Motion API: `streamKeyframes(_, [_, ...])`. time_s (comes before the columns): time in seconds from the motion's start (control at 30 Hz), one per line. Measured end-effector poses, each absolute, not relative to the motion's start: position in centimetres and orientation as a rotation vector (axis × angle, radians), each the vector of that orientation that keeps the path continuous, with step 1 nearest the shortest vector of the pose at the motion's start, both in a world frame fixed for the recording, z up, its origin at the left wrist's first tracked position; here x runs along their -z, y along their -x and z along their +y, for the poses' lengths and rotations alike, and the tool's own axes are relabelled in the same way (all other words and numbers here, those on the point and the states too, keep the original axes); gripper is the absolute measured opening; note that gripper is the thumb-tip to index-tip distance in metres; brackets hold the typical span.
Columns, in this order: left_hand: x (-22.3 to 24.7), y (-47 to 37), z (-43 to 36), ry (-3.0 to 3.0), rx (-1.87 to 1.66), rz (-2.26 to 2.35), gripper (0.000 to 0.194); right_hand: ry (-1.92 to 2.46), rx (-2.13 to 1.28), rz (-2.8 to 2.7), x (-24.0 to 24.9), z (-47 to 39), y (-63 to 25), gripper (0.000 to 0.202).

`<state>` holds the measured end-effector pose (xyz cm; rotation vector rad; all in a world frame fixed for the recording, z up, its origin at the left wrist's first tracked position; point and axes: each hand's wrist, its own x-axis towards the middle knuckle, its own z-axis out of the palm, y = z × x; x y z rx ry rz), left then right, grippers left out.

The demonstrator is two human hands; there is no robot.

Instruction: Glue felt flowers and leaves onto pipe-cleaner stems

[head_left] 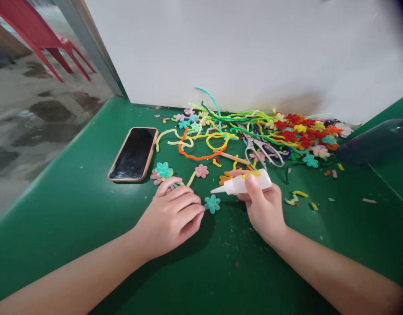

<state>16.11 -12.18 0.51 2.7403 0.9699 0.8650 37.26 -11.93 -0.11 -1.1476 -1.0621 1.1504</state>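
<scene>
My right hand [265, 205] grips a small white glue bottle [249, 182] with a yellow label, its narrow nozzle pointing left. Just below the nozzle tip is a teal fuzzy pipe-cleaner flower [212, 204]. The curled fingers of my left hand [176, 214] are closed at this flower's left edge; the fingertips' grip on the petal is partly hidden. Beyond my left hand lie another teal flower [163, 169] and a pink flower [201, 171], with a pale yellow stem [191, 178] beside the pink one. An orange flower [225, 177] shows partly behind the bottle.
A phone [133, 154] lies left on the green table [73, 218]. Scissors [262, 148] rest among loose pipe cleaners [204, 155]. Behind them is a heap of red and yellow flowers [296, 129] against a white panel [237, 52]. Cut scraps [299, 194] lie right; a red chair [40, 30] stands beyond.
</scene>
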Motion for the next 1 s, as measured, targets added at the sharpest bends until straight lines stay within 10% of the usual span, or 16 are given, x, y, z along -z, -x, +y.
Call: streamKeyframes(1.0, [-0.7, -16.1, -12.1, -2.725, -0.896, 0.934, 0.011, 1.355, -1.220, -1.185, -0.4, -11.4, -37.3, 0.030])
